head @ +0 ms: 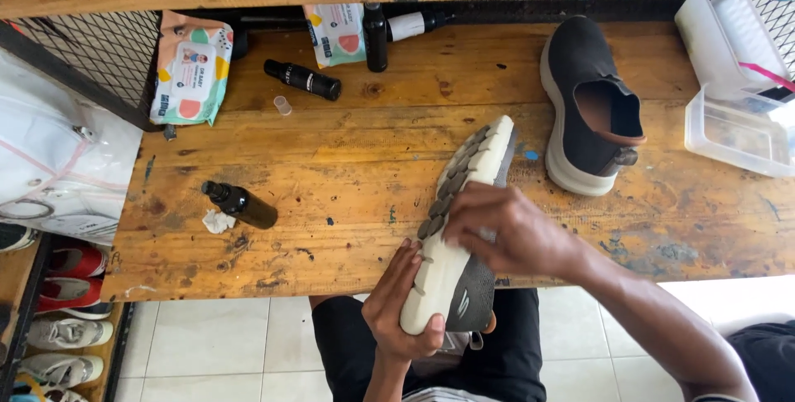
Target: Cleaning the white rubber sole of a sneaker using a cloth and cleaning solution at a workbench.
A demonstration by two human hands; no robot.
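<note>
Left hand (397, 307) cups the heel end of the grey shoe (460, 232) from below, fingers wrapped round the white sole, steadying it. Right hand (505, 232) lies pressed over the mid-sole, fingers curled; what's under them I can't tell. Shoe held sole-up over the bench (348, 195) edge, above my lap. Long axis diagonal: toe up-right, toward the other shoe (592, 108).

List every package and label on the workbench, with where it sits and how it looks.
Wipes pack: far left, flat soft pouch, orange, teal, white.
Second wipes pack: back centre, same colours.
Black bottle: lying between them, pale label.
Upright bottle: beside second pack, black.
Lying bottle: behind, white label.
</note>
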